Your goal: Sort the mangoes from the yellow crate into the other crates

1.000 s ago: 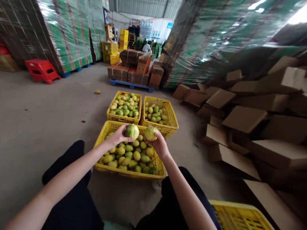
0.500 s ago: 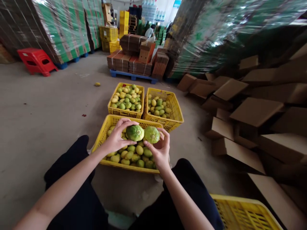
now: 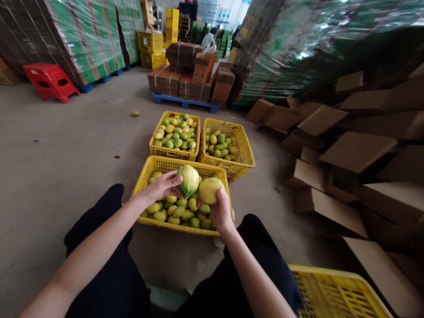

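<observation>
1. We see yellow plastic lattice crates (image 3: pixel 155 168), slightly glossy.
2. The green fruit (image 3: pixel 188 180) and the yellowish fruit (image 3: pixel 208 190) in our hands have matt, faintly dimpled skin.
3. The boxes (image 3: pixel 357 150) are matt brown cardboard.
4. The floor (image 3: pixel 59 145) is rough grey concrete.
5. Shiny plastic wrap (image 3: pixel 291 48) covers the stacks.
</observation>
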`<state>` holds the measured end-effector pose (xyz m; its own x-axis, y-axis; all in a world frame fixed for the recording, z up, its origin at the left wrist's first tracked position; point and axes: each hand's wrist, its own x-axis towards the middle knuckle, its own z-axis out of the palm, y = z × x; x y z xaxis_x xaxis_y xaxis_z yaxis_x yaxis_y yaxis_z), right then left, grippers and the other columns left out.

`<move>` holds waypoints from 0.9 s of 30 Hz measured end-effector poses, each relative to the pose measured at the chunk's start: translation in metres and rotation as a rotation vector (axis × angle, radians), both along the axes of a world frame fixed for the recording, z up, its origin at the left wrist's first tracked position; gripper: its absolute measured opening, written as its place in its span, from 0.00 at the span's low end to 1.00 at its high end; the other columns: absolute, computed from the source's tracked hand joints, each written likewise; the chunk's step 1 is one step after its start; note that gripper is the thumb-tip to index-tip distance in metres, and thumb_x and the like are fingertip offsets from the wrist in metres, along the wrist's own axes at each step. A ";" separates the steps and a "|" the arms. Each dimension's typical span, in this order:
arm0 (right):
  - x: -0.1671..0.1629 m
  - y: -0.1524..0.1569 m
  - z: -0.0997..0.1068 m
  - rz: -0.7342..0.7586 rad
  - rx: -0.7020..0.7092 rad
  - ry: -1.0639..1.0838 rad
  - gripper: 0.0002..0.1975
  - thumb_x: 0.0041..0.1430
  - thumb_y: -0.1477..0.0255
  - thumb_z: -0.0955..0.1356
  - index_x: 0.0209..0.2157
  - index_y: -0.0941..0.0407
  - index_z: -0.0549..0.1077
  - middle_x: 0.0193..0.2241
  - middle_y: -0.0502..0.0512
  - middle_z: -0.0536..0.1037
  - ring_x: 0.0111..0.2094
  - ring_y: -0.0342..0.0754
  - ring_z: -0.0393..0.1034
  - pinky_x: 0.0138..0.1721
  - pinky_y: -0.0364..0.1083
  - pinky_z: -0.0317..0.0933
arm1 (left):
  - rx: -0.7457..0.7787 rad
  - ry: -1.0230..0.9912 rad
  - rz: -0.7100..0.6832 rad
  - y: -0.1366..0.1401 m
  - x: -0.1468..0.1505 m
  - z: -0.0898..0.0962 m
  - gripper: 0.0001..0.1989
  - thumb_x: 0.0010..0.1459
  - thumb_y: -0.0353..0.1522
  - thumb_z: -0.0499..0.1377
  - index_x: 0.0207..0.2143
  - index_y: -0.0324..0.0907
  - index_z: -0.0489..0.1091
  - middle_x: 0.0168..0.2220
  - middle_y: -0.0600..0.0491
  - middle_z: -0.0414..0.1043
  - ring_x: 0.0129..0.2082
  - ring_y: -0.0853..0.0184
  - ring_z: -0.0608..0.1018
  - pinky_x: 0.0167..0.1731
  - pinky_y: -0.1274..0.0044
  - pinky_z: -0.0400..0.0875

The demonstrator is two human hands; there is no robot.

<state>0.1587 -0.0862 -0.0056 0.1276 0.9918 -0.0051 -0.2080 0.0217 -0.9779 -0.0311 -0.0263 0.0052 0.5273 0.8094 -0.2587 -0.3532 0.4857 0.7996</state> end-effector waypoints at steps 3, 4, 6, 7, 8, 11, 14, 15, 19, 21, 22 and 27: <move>-0.001 0.006 0.008 0.135 -0.192 0.187 0.32 0.49 0.37 0.64 0.35 0.53 0.73 0.22 0.55 0.74 0.29 0.56 0.74 0.26 0.52 0.70 | -0.181 -0.062 -0.055 0.003 0.004 -0.006 0.18 0.56 0.40 0.67 0.45 0.38 0.75 0.28 0.47 0.79 0.27 0.59 0.82 0.27 0.73 0.77; -0.001 0.008 0.011 0.184 -0.234 0.218 0.32 0.48 0.37 0.64 0.33 0.53 0.72 0.19 0.53 0.72 0.25 0.55 0.73 0.23 0.51 0.69 | -0.210 -0.065 -0.063 0.004 0.005 -0.007 0.18 0.58 0.41 0.66 0.44 0.38 0.75 0.27 0.46 0.79 0.25 0.59 0.82 0.26 0.73 0.77; -0.001 0.012 0.014 0.235 -0.276 0.269 0.32 0.47 0.37 0.65 0.30 0.53 0.72 0.16 0.50 0.69 0.20 0.51 0.68 0.20 0.49 0.66 | -0.249 -0.054 -0.061 0.005 0.007 -0.007 0.18 0.60 0.43 0.63 0.43 0.38 0.75 0.26 0.45 0.79 0.24 0.60 0.81 0.26 0.73 0.77; -0.001 0.013 0.015 0.231 -0.281 0.296 0.31 0.47 0.38 0.66 0.29 0.53 0.71 0.16 0.49 0.69 0.18 0.49 0.67 0.19 0.48 0.65 | -0.262 -0.046 -0.051 0.005 0.008 -0.005 0.17 0.61 0.43 0.62 0.42 0.38 0.75 0.26 0.45 0.79 0.24 0.61 0.81 0.26 0.73 0.77; -0.002 0.014 0.015 0.205 -0.280 0.324 0.29 0.47 0.40 0.67 0.29 0.53 0.71 0.17 0.49 0.71 0.19 0.49 0.67 0.19 0.48 0.65 | -0.273 -0.041 -0.037 0.004 0.010 -0.004 0.17 0.61 0.43 0.61 0.41 0.38 0.75 0.27 0.46 0.79 0.24 0.62 0.81 0.26 0.74 0.77; -0.005 0.016 0.013 0.078 -0.275 0.396 0.21 0.46 0.50 0.71 0.31 0.53 0.71 0.24 0.51 0.75 0.24 0.49 0.70 0.22 0.47 0.66 | -0.314 -0.071 -0.005 0.002 0.015 0.000 0.15 0.61 0.41 0.59 0.42 0.39 0.75 0.26 0.47 0.78 0.23 0.63 0.78 0.23 0.75 0.74; -0.005 0.018 0.011 0.034 -0.293 0.421 0.16 0.44 0.58 0.71 0.32 0.54 0.71 0.30 0.54 0.78 0.29 0.51 0.73 0.25 0.47 0.68 | -0.415 -0.192 0.007 -0.001 0.020 0.002 0.19 0.57 0.42 0.57 0.42 0.37 0.75 0.27 0.46 0.77 0.25 0.61 0.78 0.23 0.74 0.73; -0.004 0.018 0.011 0.032 -0.300 0.424 0.16 0.44 0.60 0.72 0.33 0.54 0.71 0.31 0.54 0.78 0.30 0.51 0.73 0.25 0.47 0.68 | -0.453 -0.248 0.021 -0.001 0.022 0.002 0.21 0.56 0.43 0.56 0.43 0.35 0.74 0.29 0.44 0.77 0.26 0.61 0.78 0.25 0.73 0.74; 0.004 0.023 0.006 0.011 -0.285 0.358 0.19 0.47 0.59 0.73 0.38 0.51 0.68 0.33 0.50 0.76 0.29 0.49 0.73 0.23 0.45 0.66 | -0.468 -0.384 0.186 0.000 0.023 0.002 0.21 0.52 0.35 0.55 0.47 0.34 0.72 0.35 0.43 0.78 0.32 0.63 0.80 0.28 0.76 0.76; 0.004 0.025 0.001 -0.010 -0.252 0.269 0.21 0.48 0.57 0.74 0.40 0.49 0.67 0.33 0.48 0.75 0.28 0.47 0.72 0.23 0.45 0.67 | -0.423 -0.377 0.246 0.001 0.022 0.001 0.20 0.53 0.34 0.55 0.48 0.36 0.72 0.37 0.44 0.78 0.33 0.63 0.80 0.27 0.77 0.75; 0.003 0.025 -0.002 -0.028 -0.237 0.227 0.22 0.47 0.56 0.75 0.41 0.48 0.68 0.34 0.47 0.75 0.29 0.47 0.72 0.24 0.44 0.67 | -0.403 -0.371 0.253 0.001 0.022 0.001 0.20 0.54 0.36 0.56 0.47 0.36 0.72 0.37 0.44 0.79 0.31 0.63 0.80 0.25 0.77 0.73; -0.009 0.024 -0.016 -0.108 -0.204 0.055 0.28 0.48 0.54 0.74 0.50 0.47 0.70 0.44 0.50 0.74 0.40 0.50 0.72 0.29 0.44 0.69 | -0.433 -0.389 0.320 -0.001 0.021 -0.004 0.14 0.56 0.42 0.60 0.35 0.40 0.72 0.30 0.50 0.77 0.27 0.65 0.79 0.27 0.74 0.75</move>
<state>0.1502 -0.0617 -0.0218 0.2266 0.9501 -0.2142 -0.2682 -0.1506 -0.9515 -0.0106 -0.0277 0.0013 0.3985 0.8075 -0.4348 -0.7570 0.5573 0.3412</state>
